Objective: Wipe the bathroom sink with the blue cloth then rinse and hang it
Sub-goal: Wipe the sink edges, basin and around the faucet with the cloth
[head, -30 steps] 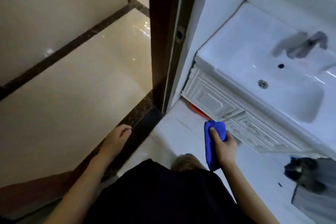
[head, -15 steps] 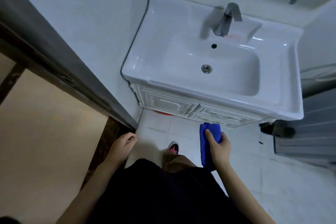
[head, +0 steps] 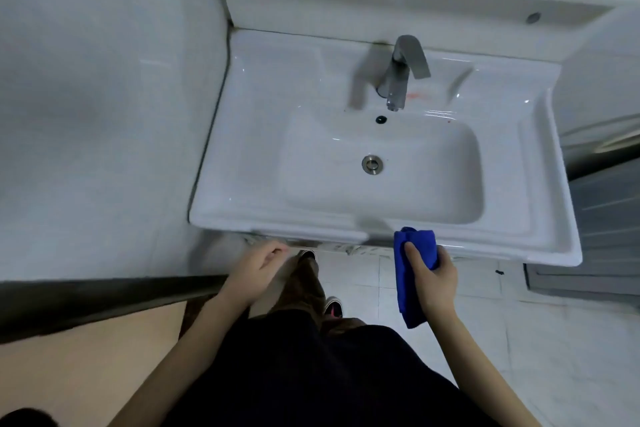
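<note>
Blue cloth point(head: 417, 243) gripped in right hand point(head: 435, 284), apparently beside sink point(head: 239, 220)

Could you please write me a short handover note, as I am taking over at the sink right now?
Hands: the left hand holds nothing, fingers loosely curled, low in front of the sink. The right hand grips the folded blue cloth at the sink's front rim; whether it touches cannot be told.
Things: no water shows at the faucet; a reddish smear lies by its base.
Done: cloth in hand, person at the sink.
Left: wipe the sink, rinse the cloth, hang it.
</note>
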`<state>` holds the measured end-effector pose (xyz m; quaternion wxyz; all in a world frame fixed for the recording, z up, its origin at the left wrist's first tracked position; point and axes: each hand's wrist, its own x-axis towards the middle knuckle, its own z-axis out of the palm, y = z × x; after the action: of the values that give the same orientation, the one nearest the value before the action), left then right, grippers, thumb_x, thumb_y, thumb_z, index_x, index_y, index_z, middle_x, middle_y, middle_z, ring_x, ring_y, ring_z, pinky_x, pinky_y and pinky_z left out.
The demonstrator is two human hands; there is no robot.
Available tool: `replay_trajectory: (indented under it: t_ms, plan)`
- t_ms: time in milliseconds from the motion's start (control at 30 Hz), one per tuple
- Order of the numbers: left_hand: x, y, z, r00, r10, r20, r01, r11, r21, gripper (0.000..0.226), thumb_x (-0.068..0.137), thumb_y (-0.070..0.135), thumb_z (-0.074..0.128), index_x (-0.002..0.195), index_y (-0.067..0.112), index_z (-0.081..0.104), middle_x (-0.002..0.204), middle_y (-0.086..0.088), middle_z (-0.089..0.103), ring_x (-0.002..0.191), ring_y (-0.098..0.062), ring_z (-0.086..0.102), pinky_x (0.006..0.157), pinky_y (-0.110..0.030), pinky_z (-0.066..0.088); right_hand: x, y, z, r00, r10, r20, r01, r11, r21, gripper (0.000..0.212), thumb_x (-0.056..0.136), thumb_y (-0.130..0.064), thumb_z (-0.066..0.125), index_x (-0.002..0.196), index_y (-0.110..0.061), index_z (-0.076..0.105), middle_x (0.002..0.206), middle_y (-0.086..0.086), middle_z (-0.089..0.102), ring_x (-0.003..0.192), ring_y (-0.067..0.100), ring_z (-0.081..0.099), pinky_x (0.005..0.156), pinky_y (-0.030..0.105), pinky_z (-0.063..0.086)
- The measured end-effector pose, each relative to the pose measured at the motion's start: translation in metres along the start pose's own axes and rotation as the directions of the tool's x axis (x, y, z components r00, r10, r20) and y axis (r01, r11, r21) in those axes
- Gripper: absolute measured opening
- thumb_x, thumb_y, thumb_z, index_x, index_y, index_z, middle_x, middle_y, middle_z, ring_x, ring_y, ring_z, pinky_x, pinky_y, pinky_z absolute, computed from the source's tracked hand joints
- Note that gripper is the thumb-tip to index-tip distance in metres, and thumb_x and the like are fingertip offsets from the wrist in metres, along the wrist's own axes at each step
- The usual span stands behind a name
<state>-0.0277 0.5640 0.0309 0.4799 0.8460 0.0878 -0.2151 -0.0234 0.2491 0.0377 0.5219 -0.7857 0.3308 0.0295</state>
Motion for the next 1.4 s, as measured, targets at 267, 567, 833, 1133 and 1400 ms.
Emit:
replay_trajectory:
  t_ms: [267, 567, 833, 1133, 1400]
  plan:
    - [0.124, 0.056, -0.055, 0.977, 0.201, 0.069, -0.209, 0.966, 0.149, 0.022, 0.098, 0.026, 0.054, 0.118, 0.026, 0.064, 0.116, 0.014, 0.063, 0.11, -0.007, 0.058, 0.097, -0.024, 0.042, 0.047, -0.067, 0.034, 0.994, 0.036, -0.1, -0.026, 0.995, 0.097, 0.03, 0.085, -0.041, 0.071, 0.083, -0.014, 0.059, 0.066, -0.004, 0.058, 0.055, 0.012, 0.049, 0.051, 0.022, 0.043]
    - [0.242, 0.027, -0.074, 0.939, 0.327, -0.111, -0.208, 0.793, 0.573, 0.052, 0.098, 0.029, 0.046, 0.149, 0.018, 0.041, 0.159, -0.003, 0.035, 0.148, -0.025, 0.029, 0.122, -0.042, 0.019, 0.126, -0.095, 0.132, 0.999, 0.049, 0.005, -0.048, 0.962, 0.27, 0.03, 0.087, -0.039, 0.069, 0.088, -0.01, 0.061, 0.061, -0.009, 0.058, 0.05, 0.005, 0.05, 0.045, 0.016, 0.043]
    - [0.28, -0.018, -0.063, 0.888, 0.431, -0.157, -0.208, 0.683, 0.7, 0.047, 0.103, 0.025, 0.029, 0.147, 0.017, 0.043, 0.153, -0.004, 0.045, 0.145, -0.025, 0.034, 0.122, -0.039, 0.023, 0.155, -0.09, 0.314, 0.976, 0.069, 0.208, -0.128, 0.949, 0.289, 0.028, 0.085, -0.046, 0.068, 0.09, -0.02, 0.06, 0.074, -0.009, 0.063, 0.059, 0.003, 0.056, 0.057, 0.021, 0.048]
    - [0.289, -0.031, -0.06, 0.834, 0.519, -0.188, -0.254, 0.663, 0.704, 0.046, 0.103, 0.023, 0.032, 0.148, 0.02, 0.041, 0.156, -0.003, 0.04, 0.147, -0.023, 0.03, 0.122, -0.037, 0.021, 0.246, -0.049, 0.329, 0.859, -0.503, 0.092, 0.503, 0.799, -0.331, 0.042, 0.089, -0.042, 0.067, 0.114, -0.01, 0.059, 0.106, 0.008, 0.058, 0.08, 0.026, 0.058, 0.058, 0.03, 0.043]
    - [0.289, -0.026, -0.059, 0.836, 0.511, -0.199, -0.228, 0.654, 0.721, 0.047, 0.102, 0.025, 0.032, 0.147, 0.018, 0.043, 0.153, -0.006, 0.045, 0.145, -0.028, 0.035, 0.12, -0.038, 0.021, 0.209, 0.001, 0.237, 0.907, -0.241, 0.346, 0.41, 0.695, -0.59, 0.05, 0.088, -0.058, 0.057, 0.122, -0.021, 0.053, 0.107, 0.002, 0.059, 0.083, 0.029, 0.061, 0.06, 0.032, 0.038]
